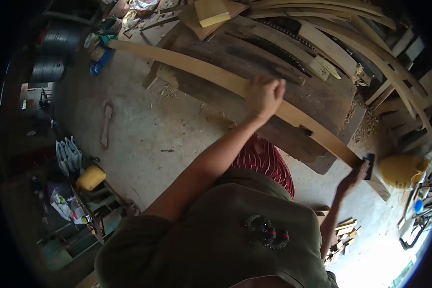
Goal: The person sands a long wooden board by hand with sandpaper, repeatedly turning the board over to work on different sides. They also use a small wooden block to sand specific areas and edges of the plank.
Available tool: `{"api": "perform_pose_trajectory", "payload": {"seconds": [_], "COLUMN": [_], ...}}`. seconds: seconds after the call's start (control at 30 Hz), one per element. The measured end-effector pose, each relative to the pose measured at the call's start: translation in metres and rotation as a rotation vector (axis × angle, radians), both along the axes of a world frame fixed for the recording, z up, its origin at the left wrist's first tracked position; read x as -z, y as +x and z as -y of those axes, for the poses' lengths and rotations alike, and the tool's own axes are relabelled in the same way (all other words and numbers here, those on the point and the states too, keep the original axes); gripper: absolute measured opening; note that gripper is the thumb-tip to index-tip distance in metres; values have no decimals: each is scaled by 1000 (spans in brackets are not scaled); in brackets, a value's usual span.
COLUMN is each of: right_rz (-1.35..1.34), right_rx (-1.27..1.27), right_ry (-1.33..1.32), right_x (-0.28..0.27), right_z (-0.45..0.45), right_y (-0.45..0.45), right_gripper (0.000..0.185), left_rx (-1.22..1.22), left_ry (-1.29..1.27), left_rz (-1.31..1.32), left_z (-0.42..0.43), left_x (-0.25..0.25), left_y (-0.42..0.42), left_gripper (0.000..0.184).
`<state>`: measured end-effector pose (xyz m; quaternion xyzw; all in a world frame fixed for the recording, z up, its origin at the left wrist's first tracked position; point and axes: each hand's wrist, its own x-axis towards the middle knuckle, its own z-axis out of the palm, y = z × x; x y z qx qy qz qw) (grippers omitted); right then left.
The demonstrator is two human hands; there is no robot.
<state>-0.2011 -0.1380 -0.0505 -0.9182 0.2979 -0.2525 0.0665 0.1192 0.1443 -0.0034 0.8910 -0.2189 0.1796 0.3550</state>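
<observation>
A long, narrow wooden plank (pixel 197 65) lies diagonally across the low workbench, its ends reaching past the edges. It has a small dark notch (pixel 306 129) cut into its lower part. My left hand (pixel 265 98) is closed at the middle of the plank, fingers curled down on it. Down by the plank's right end, my right hand (pixel 353 180) is closed around a small dark block (pixel 368 166); motion blur hides its exact kind. The block is at or against the plank's end; contact cannot be made out.
The worn workbench (pixel 321 103) carries a pale wood block (pixel 211 12) and a toothed saw-like strip (pixel 293 36). Several curved boards (pixel 379 53) are stacked at upper right. A yellow container (pixel 403 170) stands beside the bench's right end. Wood offcuts (pixel 343 235) lie on the floor.
</observation>
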Motion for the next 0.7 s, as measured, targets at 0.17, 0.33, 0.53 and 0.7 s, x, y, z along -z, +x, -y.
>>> {"api": "perform_pose_trajectory", "payload": {"seconds": [0.17, 0.33, 0.53, 0.7], "right_rz": [179, -49, 13, -44], "right_rx": [107, -152, 50, 18], "right_ry": [282, 114, 122, -60], "right_x": [30, -15, -13, -3], "right_z": [88, -99, -34, -91], "right_y": [-8, 104, 72, 110], "right_gripper": [44, 46, 43, 57], "left_rx": [324, 431, 402, 356], "left_ry": [-123, 169, 492, 516], "left_rz": [-227, 27, -54, 49], "left_z": [3, -106, -219, -224], "left_x": [-6, -40, -25, -5], "left_y": [-20, 46, 115, 124], "left_gripper": [22, 51, 76, 63]}}
